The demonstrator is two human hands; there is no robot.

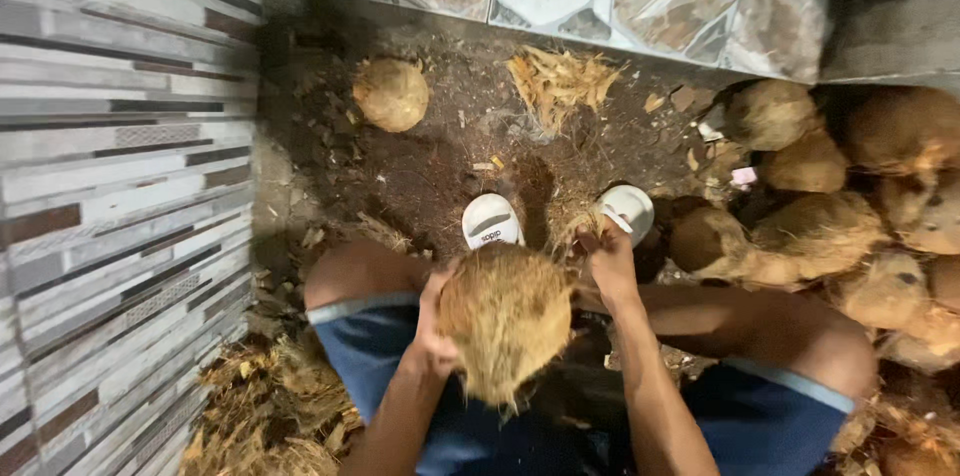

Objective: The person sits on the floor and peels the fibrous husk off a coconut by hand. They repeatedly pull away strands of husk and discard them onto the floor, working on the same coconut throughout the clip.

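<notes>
A partly husked, fibrous brown coconut (508, 321) sits between my knees. My left hand (432, 328) clasps its left side. My right hand (608, 258) is at its upper right and pinches a strip of husk fibre (574, 224) that trails off the coconut. My legs in blue shorts frame the coconut, and my feet in white slides (491, 220) rest on the dirt just beyond it.
A pile of unhusked coconuts (830, 196) fills the right side. One husked coconut (390, 94) lies alone at the back left near a tuft of torn husk (560, 81). Husk scraps (265, 406) lie at my lower left. Tiled walls close off the left and back.
</notes>
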